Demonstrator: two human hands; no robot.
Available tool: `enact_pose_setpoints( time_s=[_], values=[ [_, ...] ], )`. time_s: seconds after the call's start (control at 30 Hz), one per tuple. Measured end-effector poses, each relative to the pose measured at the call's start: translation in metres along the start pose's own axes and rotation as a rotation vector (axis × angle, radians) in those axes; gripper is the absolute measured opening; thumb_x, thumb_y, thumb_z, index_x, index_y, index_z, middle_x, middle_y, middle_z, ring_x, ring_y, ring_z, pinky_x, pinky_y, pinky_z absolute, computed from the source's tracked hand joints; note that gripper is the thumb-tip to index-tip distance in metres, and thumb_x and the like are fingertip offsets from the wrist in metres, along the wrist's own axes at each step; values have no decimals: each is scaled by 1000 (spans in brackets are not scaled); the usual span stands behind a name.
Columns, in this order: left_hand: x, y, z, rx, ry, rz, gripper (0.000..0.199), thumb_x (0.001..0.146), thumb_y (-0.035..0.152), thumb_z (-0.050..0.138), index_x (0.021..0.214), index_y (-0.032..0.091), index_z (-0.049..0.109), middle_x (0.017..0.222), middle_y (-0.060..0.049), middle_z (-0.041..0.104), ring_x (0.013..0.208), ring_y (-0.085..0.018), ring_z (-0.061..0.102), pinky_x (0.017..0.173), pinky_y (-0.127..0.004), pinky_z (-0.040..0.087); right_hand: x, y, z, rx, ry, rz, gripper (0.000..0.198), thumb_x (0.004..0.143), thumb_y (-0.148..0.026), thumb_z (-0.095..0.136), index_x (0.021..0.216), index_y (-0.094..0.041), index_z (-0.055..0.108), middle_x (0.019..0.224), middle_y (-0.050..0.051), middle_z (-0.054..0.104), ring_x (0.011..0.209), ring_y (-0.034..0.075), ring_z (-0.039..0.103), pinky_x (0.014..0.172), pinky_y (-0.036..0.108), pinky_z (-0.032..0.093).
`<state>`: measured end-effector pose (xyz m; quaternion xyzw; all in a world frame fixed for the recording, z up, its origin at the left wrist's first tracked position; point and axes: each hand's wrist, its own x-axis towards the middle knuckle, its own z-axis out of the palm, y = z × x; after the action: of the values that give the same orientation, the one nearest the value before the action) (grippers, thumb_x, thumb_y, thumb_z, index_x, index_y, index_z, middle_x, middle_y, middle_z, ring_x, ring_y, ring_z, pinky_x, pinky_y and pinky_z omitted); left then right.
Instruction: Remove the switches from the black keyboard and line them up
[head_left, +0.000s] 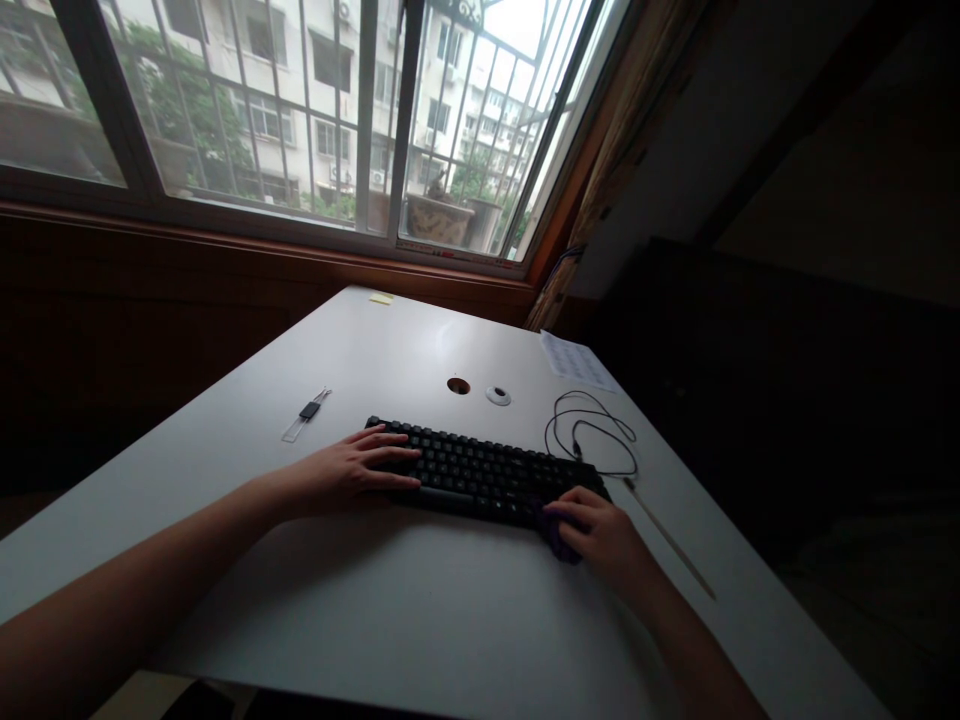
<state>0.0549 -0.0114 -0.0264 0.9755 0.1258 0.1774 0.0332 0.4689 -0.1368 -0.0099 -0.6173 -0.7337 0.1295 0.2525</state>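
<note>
A black keyboard (480,475) lies flat on the white table (420,590). My left hand (360,468) rests on the keyboard's left end, its fingers stretched apart across the keys. At the right end, my right hand (592,522) grips a dark purple cloth (559,535). The cloth touches the keyboard's lower right part, and some of it hangs over the front edge onto the table. My right palm and fingers hide the rest of the cloth.
Right of the keyboard lie a coiled black cable (589,410) and a thin stick-like brush (671,540). A sheet of paper (577,360) is at the far right edge. Beyond the keyboard are a cable hole (458,386) and its round cover (498,396). A small black-and-clear tool (308,411) lies left.
</note>
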Motion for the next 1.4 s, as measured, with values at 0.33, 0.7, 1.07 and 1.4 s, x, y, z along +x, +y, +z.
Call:
enact_pose_setpoints(
  time_s=[0.33, 0.7, 1.07, 1.4],
  values=[
    [0, -1, 1, -42, 43, 11, 49, 93, 30, 64, 139, 42, 51, 152, 0, 44, 140, -30, 39, 117, -54, 29, -27, 34, -35, -111, 69, 104, 24, 80, -29, 58, 89, -22, 79, 92, 6, 71, 83, 23, 70, 75, 34, 57],
    [1, -2, 1, -37, 13, 6, 53, 91, 31, 66, 140, 43, 49, 153, 0, 42, 140, -31, 38, 118, -54, 26, -34, 24, -27, -154, 288, -62, 23, 89, -29, 57, 106, -25, 71, 103, 7, 68, 97, 24, 66, 90, 39, 54],
    [0, -1, 0, -44, 25, 6, 51, 92, 31, 65, 140, 43, 49, 153, 0, 43, 140, -31, 38, 118, -53, 26, -28, 4, 5, -268, 169, -295, 28, 91, -15, 56, 111, -25, 71, 106, 8, 67, 100, 25, 63, 88, 44, 56],
    [0, 0, 1, -35, 35, 3, 49, 92, 30, 65, 138, 41, 53, 152, 0, 44, 140, -30, 39, 119, -53, 26, -38, 22, -7, -391, 141, -271, 31, 86, -9, 54, 107, -22, 73, 102, 9, 68, 95, 25, 64, 85, 43, 58]
  ],
)
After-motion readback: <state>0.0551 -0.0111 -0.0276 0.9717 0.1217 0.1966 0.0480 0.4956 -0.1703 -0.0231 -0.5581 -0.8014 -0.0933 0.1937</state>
